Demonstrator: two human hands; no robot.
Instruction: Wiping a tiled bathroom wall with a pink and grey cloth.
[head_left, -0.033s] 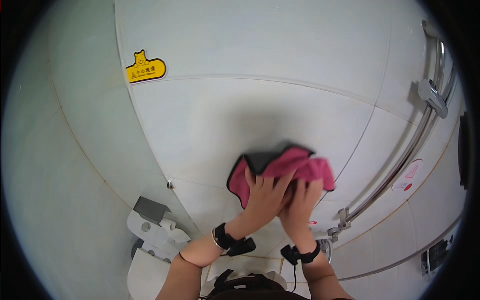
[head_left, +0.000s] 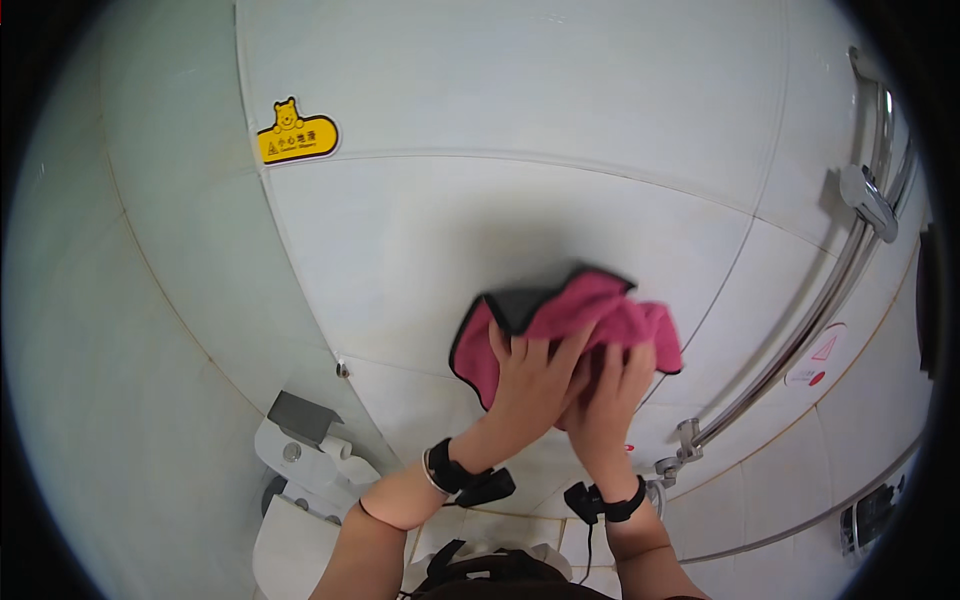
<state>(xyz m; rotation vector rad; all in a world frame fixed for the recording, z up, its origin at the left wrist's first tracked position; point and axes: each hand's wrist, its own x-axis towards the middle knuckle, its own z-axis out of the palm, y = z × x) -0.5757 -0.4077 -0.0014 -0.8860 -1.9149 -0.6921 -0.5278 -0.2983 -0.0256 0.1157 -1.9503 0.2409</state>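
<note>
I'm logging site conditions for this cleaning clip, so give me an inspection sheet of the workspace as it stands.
Surface: white tiled wall, grout lines visible, no stains that I can make out.
Job's things: pink cloth with dark edging, pressed flat against the wall.
Clutter: nothing seen on the wall itself.
Hands: left hand and right hand side by side, palms on the cloth; each wrist wears a black band.
Cables: a thin black lead hangs from the right wrist band.
Surroundings: yellow warning sticker upper left; chrome grab rail at right; toilet paper holder and white toilet lower left.
</note>
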